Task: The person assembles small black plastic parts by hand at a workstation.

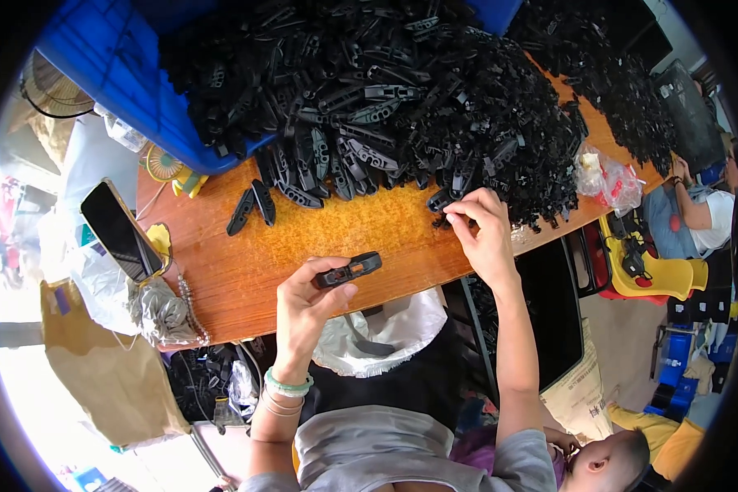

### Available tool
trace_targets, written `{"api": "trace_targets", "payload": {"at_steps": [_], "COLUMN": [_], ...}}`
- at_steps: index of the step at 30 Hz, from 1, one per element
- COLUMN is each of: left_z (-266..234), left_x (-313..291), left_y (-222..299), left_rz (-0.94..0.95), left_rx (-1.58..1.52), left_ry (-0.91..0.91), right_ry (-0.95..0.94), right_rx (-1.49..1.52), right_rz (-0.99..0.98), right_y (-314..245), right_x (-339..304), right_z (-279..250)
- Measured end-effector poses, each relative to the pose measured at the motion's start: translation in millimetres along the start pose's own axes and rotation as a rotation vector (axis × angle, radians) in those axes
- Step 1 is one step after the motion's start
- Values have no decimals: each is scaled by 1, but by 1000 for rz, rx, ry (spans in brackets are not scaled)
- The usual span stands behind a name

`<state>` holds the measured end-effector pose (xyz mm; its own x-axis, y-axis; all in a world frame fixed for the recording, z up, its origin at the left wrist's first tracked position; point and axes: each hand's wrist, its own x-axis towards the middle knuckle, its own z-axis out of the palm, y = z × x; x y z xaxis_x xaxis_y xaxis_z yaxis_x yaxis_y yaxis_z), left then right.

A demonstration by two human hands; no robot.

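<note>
Fingers (318,266) of the left hand (300,310) grip a black plastic part (351,271) over the counter's (230,275) near edge; hold it steady. The right hand's (485,236) fingertips, nearly pinched beside the small-parts heap (521,156) (any hold unclear), should work lightly.

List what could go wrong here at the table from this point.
The long black part in the left hand is held up near the table's near edge; if it slips, it might drop into the white bag below.

Small black parts are heaped close to that edge beside the right hand; a careless brush could spill some.

The phone stands tilted; a bump might topple it.
</note>
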<state>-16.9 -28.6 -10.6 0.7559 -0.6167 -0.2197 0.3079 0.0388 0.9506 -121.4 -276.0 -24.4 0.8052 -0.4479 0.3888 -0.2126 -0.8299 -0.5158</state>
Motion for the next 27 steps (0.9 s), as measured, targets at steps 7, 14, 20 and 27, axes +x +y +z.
{"api": "trace_targets", "payload": {"at_steps": [7,14,20,27], "left_z": [5,8,13,16], "left_x": [-2,-3,-4,-12], "left_y": [-5,-8,-10,0], "left_rz": [-7,-18,-40,-27], "left_rx": [-15,-47,-25,51], "left_ry": [-41,-67,-34,-102], "right_ry": [0,353,95,-60], "right_rx": [-32,423,1330,951], "right_rz": [-18,36,587,306], "right_y": [-10,-12,-54,-95], "right_x": [-3,-25,-41,-48], "right_z": [6,32,21,9]}}
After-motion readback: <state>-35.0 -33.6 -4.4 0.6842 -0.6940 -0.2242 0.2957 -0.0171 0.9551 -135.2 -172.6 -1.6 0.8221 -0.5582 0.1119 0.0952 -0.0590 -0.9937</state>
